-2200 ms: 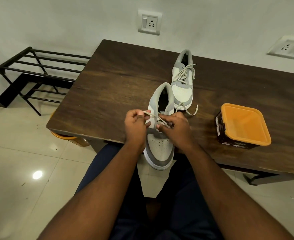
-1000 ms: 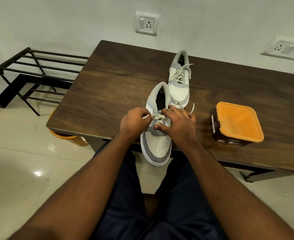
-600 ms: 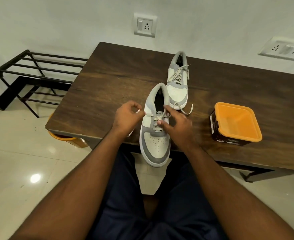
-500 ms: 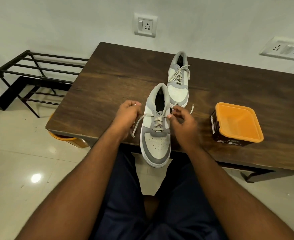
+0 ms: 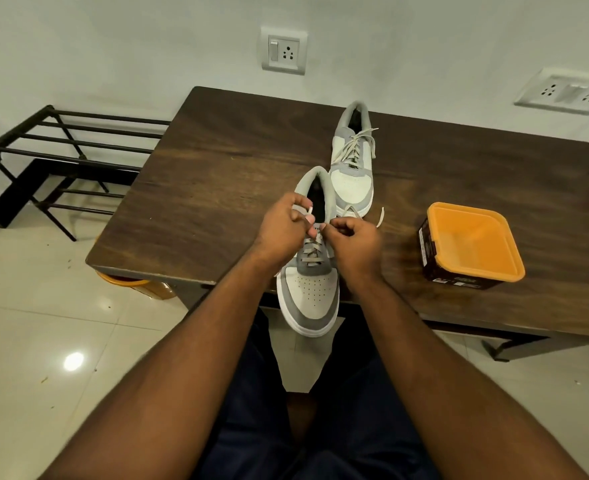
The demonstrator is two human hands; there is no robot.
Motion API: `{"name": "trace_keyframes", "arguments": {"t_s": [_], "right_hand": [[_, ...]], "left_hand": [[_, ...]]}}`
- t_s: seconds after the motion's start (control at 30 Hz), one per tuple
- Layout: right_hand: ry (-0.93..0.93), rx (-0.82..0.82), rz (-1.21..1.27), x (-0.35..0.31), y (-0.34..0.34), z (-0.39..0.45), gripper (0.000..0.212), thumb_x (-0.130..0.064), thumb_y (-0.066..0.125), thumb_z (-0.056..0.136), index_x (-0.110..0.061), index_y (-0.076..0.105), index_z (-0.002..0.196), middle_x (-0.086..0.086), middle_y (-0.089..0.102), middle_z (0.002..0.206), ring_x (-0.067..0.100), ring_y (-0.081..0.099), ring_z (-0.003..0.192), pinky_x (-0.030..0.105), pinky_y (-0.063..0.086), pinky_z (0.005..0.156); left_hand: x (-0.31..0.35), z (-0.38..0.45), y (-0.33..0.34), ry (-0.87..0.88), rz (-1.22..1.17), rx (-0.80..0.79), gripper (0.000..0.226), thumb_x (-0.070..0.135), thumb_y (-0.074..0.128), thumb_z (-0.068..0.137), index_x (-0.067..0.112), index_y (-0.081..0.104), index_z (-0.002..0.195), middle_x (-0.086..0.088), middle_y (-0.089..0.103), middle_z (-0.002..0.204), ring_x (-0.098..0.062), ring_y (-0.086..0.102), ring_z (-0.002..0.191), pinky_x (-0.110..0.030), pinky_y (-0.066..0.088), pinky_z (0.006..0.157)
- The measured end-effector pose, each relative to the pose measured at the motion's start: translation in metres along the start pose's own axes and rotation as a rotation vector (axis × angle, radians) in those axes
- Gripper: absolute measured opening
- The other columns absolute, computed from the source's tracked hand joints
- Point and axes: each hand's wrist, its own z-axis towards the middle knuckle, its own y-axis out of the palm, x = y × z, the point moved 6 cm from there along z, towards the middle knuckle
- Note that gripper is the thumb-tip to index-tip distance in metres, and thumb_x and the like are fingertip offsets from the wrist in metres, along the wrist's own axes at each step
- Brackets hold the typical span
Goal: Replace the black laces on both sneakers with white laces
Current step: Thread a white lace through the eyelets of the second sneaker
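Two grey and white sneakers lie on the dark wooden table [image 5: 217, 161]. The near sneaker [image 5: 309, 289] points its toe over the front edge and carries a white lace [image 5: 312, 251] threaded through its eyelets. My left hand [image 5: 282, 226] pinches one lace end above the tongue. My right hand [image 5: 353, 242] pinches the other lace end just right of it, and the two hands almost touch. The far sneaker [image 5: 352, 168] lies behind, fully laced in white with loose ends trailing. No black lace is in sight.
An orange-lidded dark tub [image 5: 470, 251] stands on the table to the right. A black metal rack [image 5: 64, 161] stands on the floor at the left by the wall. An orange item [image 5: 126, 280] shows under the table's front left corner.
Both hands had pulled the lace ends outward to either side of the near sneaker. They have now come together above the tongue, each still pinching its lace end.
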Motion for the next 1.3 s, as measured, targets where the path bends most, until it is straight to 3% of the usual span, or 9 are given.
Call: {"name": "trace_keyframes", "arguments": {"t_s": [0.13,0.23,0.37,0.6,0.77,0.87,1.07,1.2,1.3], "right_hand": [[0.154,-0.026,0.233,0.006,0.001,-0.003,0.011,-0.014,0.071,0.083,-0.020,0.075,0.075,0.008,0.074,0.077,0.030,0.071,0.080,0.052,0.057,0.077],[0.258,-0.053,0.398,0.006,-0.001,-0.006,0.008,-0.003,0.068,0.085,-0.004,0.074,0.090,0.012,0.073,0.084,0.027,0.071,0.082,0.053,0.056,0.083],[0.326,-0.078,0.512,0.008,-0.001,-0.009,0.008,0.001,0.067,0.085,-0.005,0.072,0.085,0.013,0.072,0.082,0.026,0.067,0.078,0.054,0.055,0.086],[0.323,-0.060,0.504,0.012,-0.003,-0.008,0.013,-0.003,0.070,0.084,-0.001,0.073,0.096,0.008,0.074,0.085,0.020,0.070,0.079,0.043,0.058,0.084],[0.265,-0.091,0.428,0.013,-0.007,-0.008,0.016,-0.003,0.061,0.090,-0.003,0.072,0.102,0.001,0.072,0.084,0.009,0.066,0.075,0.022,0.057,0.073],[0.188,-0.121,0.394,0.007,-0.008,-0.003,0.011,-0.001,0.061,0.090,-0.003,0.071,0.096,0.002,0.069,0.079,0.005,0.061,0.068,0.013,0.053,0.065],[0.249,-0.252,0.435,0.007,-0.001,0.006,0.012,-0.001,0.064,0.087,-0.009,0.065,0.079,0.006,0.064,0.073,0.010,0.051,0.060,0.019,0.045,0.058],[0.229,-0.280,0.310,0.003,-0.006,0.018,0.018,0.003,0.055,0.092,-0.009,0.061,0.081,0.005,0.063,0.076,0.009,0.054,0.061,0.017,0.047,0.058],[0.252,-0.048,0.243,0.002,-0.036,0.047,0.023,0.002,0.050,0.092,-0.016,0.058,0.080,0.002,0.061,0.078,0.010,0.051,0.056,0.021,0.043,0.052]], "left_hand": [[-0.001,0.004,0.006,0.007,0.017,0.059,0.016,0.000,0.055,0.092,0.005,0.069,0.087,-0.005,0.064,0.059,-0.012,0.058,0.052,-0.025,0.051,0.054],[-0.001,0.004,0.011,0.020,0.027,0.082,0.015,0.001,0.060,0.088,0.006,0.073,0.084,-0.005,0.066,0.059,-0.013,0.059,0.051,-0.027,0.052,0.056],[-0.003,0.005,0.016,0.028,0.117,0.113,0.012,0.009,0.065,0.086,0.009,0.077,0.086,-0.004,0.068,0.063,-0.013,0.061,0.054,-0.036,0.060,0.063],[-0.002,0.002,0.024,-0.006,0.307,0.148,0.017,0.019,0.059,0.087,0.016,0.070,0.075,-0.002,0.069,0.065,-0.022,0.069,0.062,-0.042,0.060,0.065],[0.001,0.007,0.025,-0.025,0.412,0.113,0.021,0.022,0.059,0.091,0.013,0.067,0.074,-0.005,0.069,0.071,-0.024,0.068,0.069,-0.042,0.060,0.072],[0.004,0.012,0.026,-0.031,0.422,0.036,0.021,0.023,0.061,0.093,0.012,0.070,0.078,-0.007,0.070,0.074,-0.026,0.069,0.072,-0.041,0.060,0.073],[0.010,0.007,0.026,-0.002,0.450,-0.120,0.023,0.019,0.060,0.095,0.000,0.072,0.089,-0.012,0.066,0.076,-0.020,0.057,0.066,-0.031,0.050,0.067],[0.010,-0.002,0.020,0.022,0.823,-0.078,0.036,0.035,0.065,0.089,0.029,0.063,0.124,-0.002,0.065,0.117,-0.024,0.057,0.111,-0.042,0.043,0.098],[0.012,-0.009,0.012,0.097,0.999,0.067,0.046,0.052,0.067,0.084,0.038,0.058,0.127,-0.003,0.048,0.128,-0.026,0.041,0.123,-0.047,0.032,0.101]]}}
